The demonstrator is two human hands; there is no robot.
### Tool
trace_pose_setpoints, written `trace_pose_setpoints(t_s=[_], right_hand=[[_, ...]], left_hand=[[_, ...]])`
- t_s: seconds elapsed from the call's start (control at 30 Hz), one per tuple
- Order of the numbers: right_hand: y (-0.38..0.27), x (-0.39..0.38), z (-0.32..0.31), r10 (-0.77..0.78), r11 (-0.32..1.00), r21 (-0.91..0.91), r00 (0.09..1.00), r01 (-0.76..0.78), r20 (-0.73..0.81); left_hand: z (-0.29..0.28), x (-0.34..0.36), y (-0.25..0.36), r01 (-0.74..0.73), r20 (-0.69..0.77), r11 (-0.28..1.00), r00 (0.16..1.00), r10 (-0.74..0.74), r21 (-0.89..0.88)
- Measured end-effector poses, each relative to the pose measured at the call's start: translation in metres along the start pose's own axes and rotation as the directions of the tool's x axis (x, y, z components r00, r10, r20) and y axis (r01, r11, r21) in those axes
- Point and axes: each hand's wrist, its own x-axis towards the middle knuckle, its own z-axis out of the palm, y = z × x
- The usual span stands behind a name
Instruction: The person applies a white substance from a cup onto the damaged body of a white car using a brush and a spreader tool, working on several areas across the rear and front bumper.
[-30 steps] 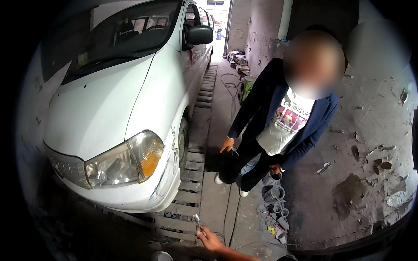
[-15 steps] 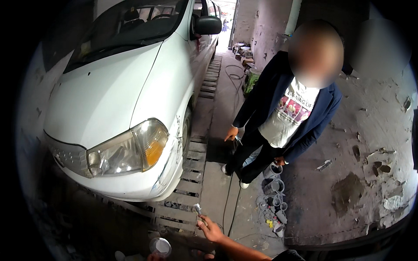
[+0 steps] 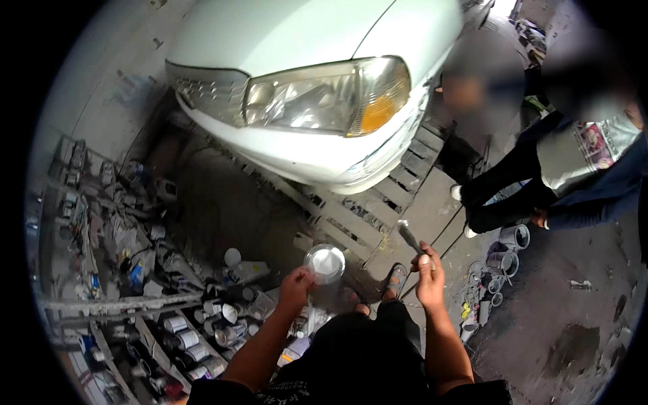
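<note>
My left hand (image 3: 295, 288) grips the edge of a clear round plastic cup (image 3: 341, 268). White stuff (image 3: 327, 262), paint-like, lies inside it. To the right, my right hand (image 3: 430, 278) has its fingers closed round a slim paintbrush (image 3: 409, 237), whose pale tip points up and away from me. Cup and brush are apart, both held in the air in front of my body. Beyond them stands a white van (image 3: 290, 162) with its headlight (image 3: 304, 101) and orange turn signal (image 3: 378, 101) facing me. Scuffs mark its bumper corner.
Slatted boards (image 3: 351, 223) lie under the van. At left, shelves (image 3: 121, 304) are crammed with cans and clutter. Several grey buckets (image 3: 503, 263) line the floor at right, near a person in a dark jacket (image 3: 594, 202). Another person (image 3: 472, 88) is partly blurred behind.
My view has tipped down and leftward, so both forearms and the shelves now show. The van and the person in the jacket sit farther right in view. Cup and brush stay held.
</note>
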Motion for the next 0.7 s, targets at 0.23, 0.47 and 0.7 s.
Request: trace_pose_setpoints(t_s=[0.23,0.47,0.7], right_hand=[[-0.051,-0.026,-0.005,-0.12,0.979,0.175,0.988,0.103,0.095],[-0.071,-0.024,0.02,-0.225,0.913,-0.218,0.87,0.346,0.439],[-0.061,-0.027,0.043,-0.285,0.71,-0.423,0.778,0.564,0.56]], left_hand=[[0.014,0.005,0.017,-0.271,-0.061,0.925,0.953,0.297,0.266],[0.027,0.013,0.028,-0.279,-0.041,0.938,0.955,0.293,0.204],[0.038,0.014,0.038,-0.273,-0.125,0.942,0.946,0.3,0.197]])
